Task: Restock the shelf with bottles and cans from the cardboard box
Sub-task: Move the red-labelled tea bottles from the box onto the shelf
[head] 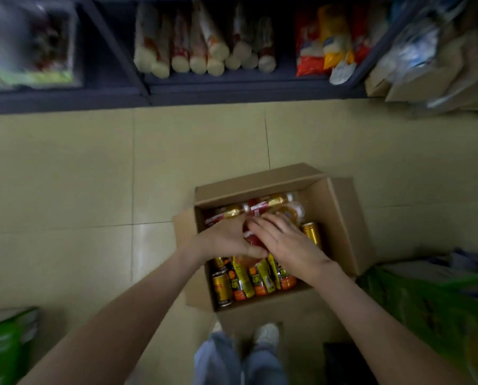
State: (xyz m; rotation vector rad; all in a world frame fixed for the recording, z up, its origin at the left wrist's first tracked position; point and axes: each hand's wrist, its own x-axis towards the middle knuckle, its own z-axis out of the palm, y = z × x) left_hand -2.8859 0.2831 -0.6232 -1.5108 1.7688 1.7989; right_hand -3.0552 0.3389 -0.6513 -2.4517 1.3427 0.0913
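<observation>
An open cardboard box [340, 215] stands on the floor below me, packed with bottles and cans. Both hands reach into its middle. My left hand [226, 238] curls its fingers round a red item [253, 240] that is mostly hidden. My right hand [285, 240] lies over the same red item with fingers spread, touching it. Gold cans [221, 287] and yellow-green bottles with orange bases [242, 279] lie at the near end. Red-labelled bottles [260, 205] lie at the far end, and one gold can [311, 232] stands to the right.
A dark shelf [232, 90] runs across the top, holding white noodle bundles [204, 51] and red and yellow bags [326, 43]. Green packages lie at the lower left [1, 348] and right [432, 309]. Stacked cartons [426, 79] sit at the upper right. My feet [265, 334] are by the box.
</observation>
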